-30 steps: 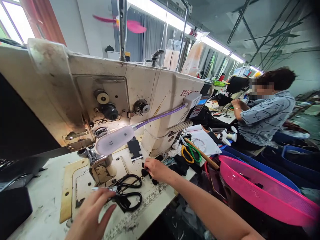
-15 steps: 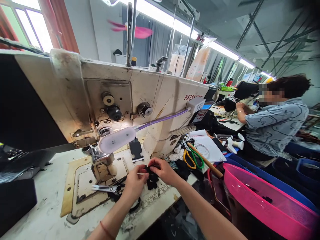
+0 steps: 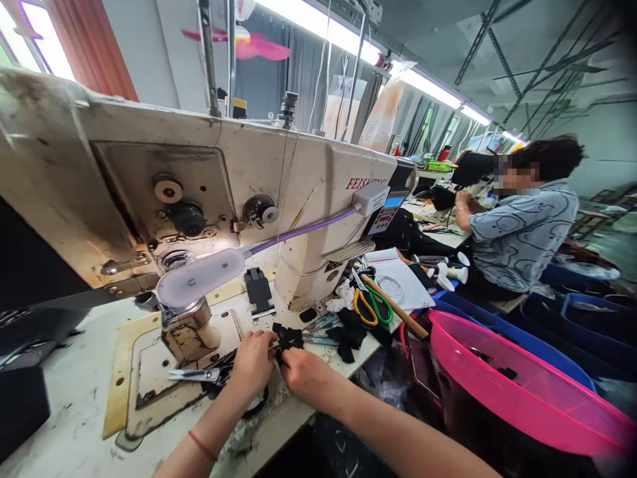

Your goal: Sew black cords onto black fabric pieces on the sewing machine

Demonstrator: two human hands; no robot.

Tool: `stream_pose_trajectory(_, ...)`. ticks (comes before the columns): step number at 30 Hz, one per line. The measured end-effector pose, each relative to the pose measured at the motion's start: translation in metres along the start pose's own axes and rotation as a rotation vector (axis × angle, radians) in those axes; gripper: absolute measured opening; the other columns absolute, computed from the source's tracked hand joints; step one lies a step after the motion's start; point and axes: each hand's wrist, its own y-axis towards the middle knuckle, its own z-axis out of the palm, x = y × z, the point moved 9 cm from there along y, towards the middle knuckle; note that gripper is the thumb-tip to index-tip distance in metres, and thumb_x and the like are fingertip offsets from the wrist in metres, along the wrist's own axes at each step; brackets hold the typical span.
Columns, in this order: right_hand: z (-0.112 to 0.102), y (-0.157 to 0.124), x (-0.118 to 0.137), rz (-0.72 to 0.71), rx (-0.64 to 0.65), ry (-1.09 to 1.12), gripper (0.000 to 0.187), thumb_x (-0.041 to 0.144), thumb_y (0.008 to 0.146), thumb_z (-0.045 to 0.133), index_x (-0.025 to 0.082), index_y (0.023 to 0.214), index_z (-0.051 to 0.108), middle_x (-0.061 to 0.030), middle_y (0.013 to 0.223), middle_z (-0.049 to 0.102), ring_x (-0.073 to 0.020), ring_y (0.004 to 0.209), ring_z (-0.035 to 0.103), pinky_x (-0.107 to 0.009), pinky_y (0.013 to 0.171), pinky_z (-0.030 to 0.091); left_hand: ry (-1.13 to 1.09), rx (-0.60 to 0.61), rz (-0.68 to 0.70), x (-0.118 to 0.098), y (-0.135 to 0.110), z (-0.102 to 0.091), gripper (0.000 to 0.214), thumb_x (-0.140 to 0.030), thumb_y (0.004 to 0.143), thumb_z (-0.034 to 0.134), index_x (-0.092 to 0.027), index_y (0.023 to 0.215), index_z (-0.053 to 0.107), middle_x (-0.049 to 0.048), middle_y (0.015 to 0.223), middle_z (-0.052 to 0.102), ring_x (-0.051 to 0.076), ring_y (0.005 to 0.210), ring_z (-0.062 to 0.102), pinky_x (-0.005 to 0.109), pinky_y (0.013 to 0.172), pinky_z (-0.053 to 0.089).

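Monitoring remotely, I see left hand (image 3: 253, 362) and right hand (image 3: 311, 375) pinching black fabric (image 3: 289, 336), lower centre, likely light, soft, best held by edges.

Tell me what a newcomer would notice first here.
The big cream sewing machine spanning the left and middle likely comes first, with a pale lamp on a purple neck before it. Below, the left hand and right hand nearly meet at some black fabric pieces. A bright pink basket stands out at lower right.
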Motion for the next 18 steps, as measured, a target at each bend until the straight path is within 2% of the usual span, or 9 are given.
stream_pose_trajectory(3, -0.019, 0.006, -0.013, 0.009, -0.106, 0.03, 0.017, 0.0, 0.076, 0.058, 0.01, 0.083, 0.069, -0.0112, 0.088, 0.069, -0.0209, 0.086, 0.064, -0.029, 0.079, 0.051, 0.033, 0.025, 0.113, -0.008, -0.002, 0.002, 0.049, 0.002, 0.079, 0.043, -0.02, 0.117, 0.067, 0.0056, 0.115, 0.069, 0.024, 0.106, 0.056, 0.035, 0.094, 0.043)
stream_pose_trajectory(6, -0.049, 0.004, -0.042, 0.109, -0.276, 0.074, 0.019, 0.008, 0.085, 0.053, 0.011, 0.093, 0.07, -0.0055, 0.083, 0.071, -0.0153, 0.074, 0.066, -0.022, 0.067, 0.052, 0.064, 0.063, 0.182, -0.011, -0.005, 0.008, 0.052, 0.002, 0.078, 0.042, -0.024, 0.112, 0.071, 0.0043, 0.116, 0.068, 0.025, 0.103, 0.056, 0.037, 0.091, 0.044)
stream_pose_trajectory(9, -0.071, -0.011, -0.072, 0.217, -0.418, 0.071, 0.024, 0.02, 0.091, 0.047, 0.012, 0.092, 0.071, -0.0017, 0.07, 0.07, -0.0132, 0.059, 0.064, -0.02, 0.054, 0.049, 0.082, 0.073, 0.207, -0.017, -0.007, 0.012, 0.044, -0.002, 0.08, 0.044, -0.025, 0.103, 0.074, 0.0067, 0.115, 0.066, 0.028, 0.105, 0.055, 0.043, 0.088, 0.044)
stream_pose_trajectory(11, -0.085, -0.031, -0.091, 0.278, -0.521, 0.03, 0.027, 0.025, 0.092, 0.047, 0.013, 0.092, 0.071, -0.0028, 0.071, 0.071, -0.015, 0.061, 0.066, -0.023, 0.056, 0.051, 0.081, 0.06, 0.204, -0.022, -0.009, 0.009, 0.042, -0.005, 0.084, 0.042, -0.023, 0.107, 0.072, 0.0091, 0.119, 0.064, 0.029, 0.108, 0.054, 0.045, 0.09, 0.043)
stream_pose_trajectory(13, -0.101, -0.054, -0.107, 0.325, -0.637, -0.037, 0.028, 0.028, 0.092, 0.046, 0.014, 0.096, 0.07, -0.0072, 0.083, 0.073, -0.0189, 0.073, 0.069, -0.028, 0.066, 0.055, 0.074, 0.033, 0.187, -0.024, -0.017, -0.004, 0.042, -0.007, 0.088, 0.038, -0.02, 0.111, 0.07, 0.0112, 0.122, 0.062, 0.028, 0.111, 0.053, 0.044, 0.094, 0.042)
stream_pose_trajectory(15, -0.114, -0.075, -0.119, 0.333, -0.736, -0.122, 0.029, 0.027, 0.09, 0.044, 0.015, 0.097, 0.069, -0.0134, 0.098, 0.071, -0.0248, 0.088, 0.068, -0.039, 0.08, 0.054, 0.062, 0.027, 0.156, -0.018, -0.032, -0.026, 0.037, -0.01, 0.09, 0.039, -0.02, 0.106, 0.071, 0.0105, 0.116, 0.065, 0.025, 0.108, 0.056, 0.039, 0.093, 0.043)
stream_pose_trajectory(16, -0.115, -0.081, -0.124, 0.305, -0.737, -0.152, 0.028, 0.028, 0.088, 0.046, 0.015, 0.095, 0.07, -0.0147, 0.099, 0.071, -0.027, 0.09, 0.068, -0.041, 0.08, 0.054, 0.053, 0.043, 0.132, -0.01, -0.041, -0.038, 0.031, -0.014, 0.089, 0.044, -0.021, 0.1, 0.072, 0.0084, 0.108, 0.068, 0.023, 0.103, 0.059, 0.035, 0.089, 0.044)
stream_pose_trajectory(18, -0.11, -0.083, -0.132, 0.213, -0.707, -0.19, 0.026, 0.03, 0.085, 0.048, 0.018, 0.083, 0.071, -0.0131, 0.088, 0.072, -0.0278, 0.079, 0.068, -0.041, 0.071, 0.056, 0.032, 0.105, 0.059, 0.016, -0.061, -0.067, 0.018, -0.021, 0.083, 0.056, -0.024, 0.084, 0.074, 0.0025, 0.088, 0.073, 0.019, 0.085, 0.065, 0.027, 0.075, 0.048)
